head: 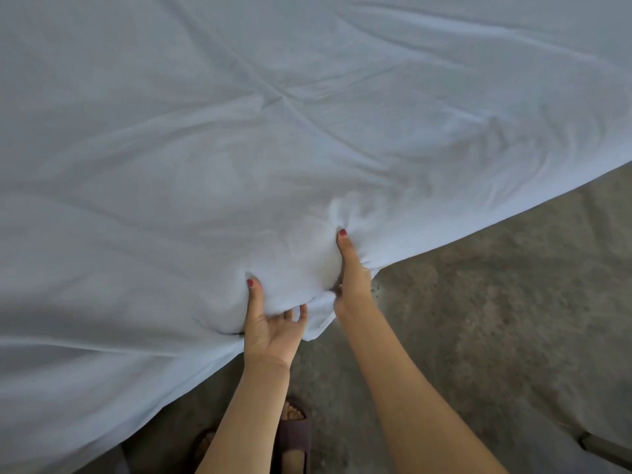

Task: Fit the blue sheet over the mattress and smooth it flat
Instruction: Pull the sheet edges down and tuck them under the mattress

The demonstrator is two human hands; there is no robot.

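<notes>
The pale blue sheet (273, 131) covers most of the view and hides the mattress beneath it. Long creases run across it, and its corner bunches up near the bottom centre. My left hand (270, 319) grips that bunched corner from the left, thumb on top and fingers curled under the fabric. My right hand (352, 271) grips the same bunch from the right, thumb pressed into the cloth and fingers hidden beneath it. The two hands are about a hand's width apart.
A grey concrete floor (496, 285) lies to the right and below the sheet's edge. My feet in dark sandals (294, 436) stand close under the corner. A pale object's edge (605, 449) shows at the bottom right.
</notes>
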